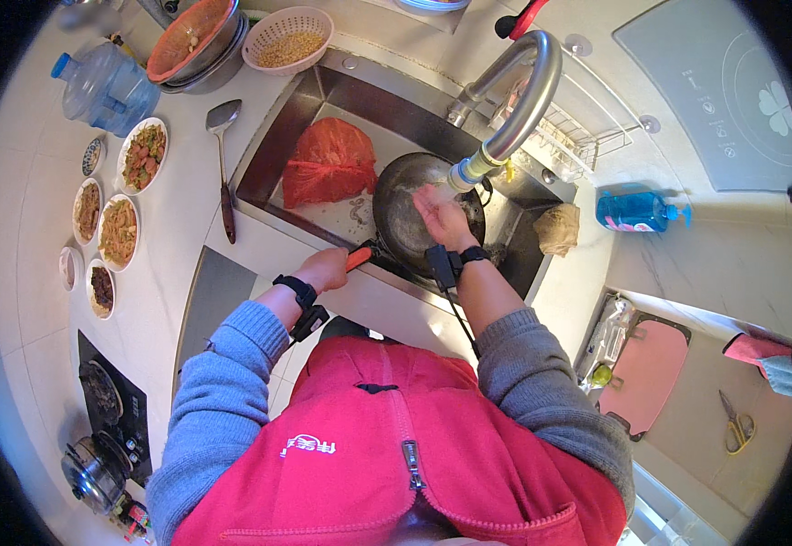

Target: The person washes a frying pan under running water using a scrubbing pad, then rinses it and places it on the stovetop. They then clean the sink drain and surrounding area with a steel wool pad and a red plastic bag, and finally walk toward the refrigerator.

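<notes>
A dark metal wok point(403, 211) lies in the stainless steel sink point(280, 130), its orange handle sticking out over the sink's near edge. My left hand point(326, 269) is closed around that handle. Above the wok, beneath the spout of the curved faucet point(538, 75), my right hand point(444, 218) is held with its palm up and fingers extended; nothing solid shows in it. Water seems to run from the spout onto its fingers. A red plastic bag point(331, 164) sits in the sink just left of the wok.
A spatula point(224, 157) and several dishes of food point(118, 232) are on the counter at left. Behind stand a water jug point(112, 89), stacked bowls point(194, 41) and a colander of yellow kernels point(288, 41). At right are a blue soap bottle point(635, 211), a brown cloth point(558, 228) and scissors point(736, 424).
</notes>
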`<move>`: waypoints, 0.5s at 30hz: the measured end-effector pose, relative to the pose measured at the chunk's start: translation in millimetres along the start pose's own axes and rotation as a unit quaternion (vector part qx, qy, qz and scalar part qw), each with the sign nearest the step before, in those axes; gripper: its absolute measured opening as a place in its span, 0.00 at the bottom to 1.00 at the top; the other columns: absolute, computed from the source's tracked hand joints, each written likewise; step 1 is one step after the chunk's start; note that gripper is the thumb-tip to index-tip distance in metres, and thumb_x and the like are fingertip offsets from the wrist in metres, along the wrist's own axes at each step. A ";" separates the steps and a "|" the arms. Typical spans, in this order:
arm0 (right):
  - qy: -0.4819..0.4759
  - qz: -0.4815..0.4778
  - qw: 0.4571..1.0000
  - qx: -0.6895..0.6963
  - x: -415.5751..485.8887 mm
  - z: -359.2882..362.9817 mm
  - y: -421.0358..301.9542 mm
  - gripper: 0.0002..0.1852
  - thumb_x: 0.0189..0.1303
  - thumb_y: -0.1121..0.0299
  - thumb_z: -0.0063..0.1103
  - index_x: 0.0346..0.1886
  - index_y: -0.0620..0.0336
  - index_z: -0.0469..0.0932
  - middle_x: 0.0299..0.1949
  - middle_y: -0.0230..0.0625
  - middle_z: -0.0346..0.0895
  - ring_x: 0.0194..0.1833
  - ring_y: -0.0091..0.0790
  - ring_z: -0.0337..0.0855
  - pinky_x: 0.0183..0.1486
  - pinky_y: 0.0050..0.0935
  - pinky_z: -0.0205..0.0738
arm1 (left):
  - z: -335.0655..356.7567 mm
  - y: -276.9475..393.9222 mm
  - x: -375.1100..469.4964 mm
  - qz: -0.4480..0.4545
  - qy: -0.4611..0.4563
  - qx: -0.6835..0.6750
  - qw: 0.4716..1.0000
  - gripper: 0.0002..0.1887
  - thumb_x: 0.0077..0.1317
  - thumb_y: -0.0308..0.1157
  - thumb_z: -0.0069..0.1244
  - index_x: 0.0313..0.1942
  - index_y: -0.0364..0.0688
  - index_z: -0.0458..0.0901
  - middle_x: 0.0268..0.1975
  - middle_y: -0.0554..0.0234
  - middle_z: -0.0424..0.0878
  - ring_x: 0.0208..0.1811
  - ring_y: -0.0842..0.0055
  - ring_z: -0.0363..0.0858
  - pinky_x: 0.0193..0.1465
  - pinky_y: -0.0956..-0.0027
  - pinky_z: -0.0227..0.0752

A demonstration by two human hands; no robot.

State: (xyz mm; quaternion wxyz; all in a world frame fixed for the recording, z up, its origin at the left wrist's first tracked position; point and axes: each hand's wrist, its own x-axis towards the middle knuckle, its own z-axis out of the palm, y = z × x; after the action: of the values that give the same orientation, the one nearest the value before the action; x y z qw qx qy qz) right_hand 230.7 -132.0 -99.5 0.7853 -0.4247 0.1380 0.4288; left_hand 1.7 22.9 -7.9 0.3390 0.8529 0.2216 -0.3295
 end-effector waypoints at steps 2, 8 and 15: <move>-0.003 -0.009 1.000 -0.008 -7.9 -0.4 -2.0 0.15 0.64 0.76 0.52 0.54 0.66 0.70 0.49 0.41 0.74 0.52 0.40 0.76 0.59 0.36 0.74 | 1.2 -1.4 1.5 -0.009 -0.004 0.005 1.000 0.15 0.54 0.23 0.44 0.43 0.32 0.75 0.28 0.46 0.82 0.22 0.61 0.82 0.21 0.59 0.73; 0.008 -0.038 0.995 -0.096 -29.4 -23.4 -27.2 0.17 0.67 0.77 0.44 0.59 0.68 0.67 0.55 0.46 0.72 0.56 0.42 0.75 0.62 0.38 0.70 | 0.3 -2.6 2.0 0.000 -0.010 -0.001 1.000 0.16 0.55 0.23 0.45 0.45 0.32 0.75 0.27 0.46 0.82 0.19 0.61 0.81 0.19 0.60 0.71; 0.108 0.042 0.956 -0.269 -74.1 -94.2 -57.8 0.18 0.67 0.70 0.48 0.59 0.65 0.70 0.49 0.36 0.76 0.49 0.33 0.76 0.54 0.28 0.72 | -4.7 2.3 0.1 -0.022 -0.026 -0.018 0.999 0.14 0.55 0.22 0.45 0.43 0.32 0.76 0.29 0.46 0.82 0.24 0.61 0.82 0.23 0.59 0.72</move>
State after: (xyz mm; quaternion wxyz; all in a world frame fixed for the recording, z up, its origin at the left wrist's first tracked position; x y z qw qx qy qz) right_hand 246.3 -262.9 -81.4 0.6041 -0.6575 0.1189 0.4342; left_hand 5.2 24.8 -4.4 0.3527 0.8327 0.2370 -0.3550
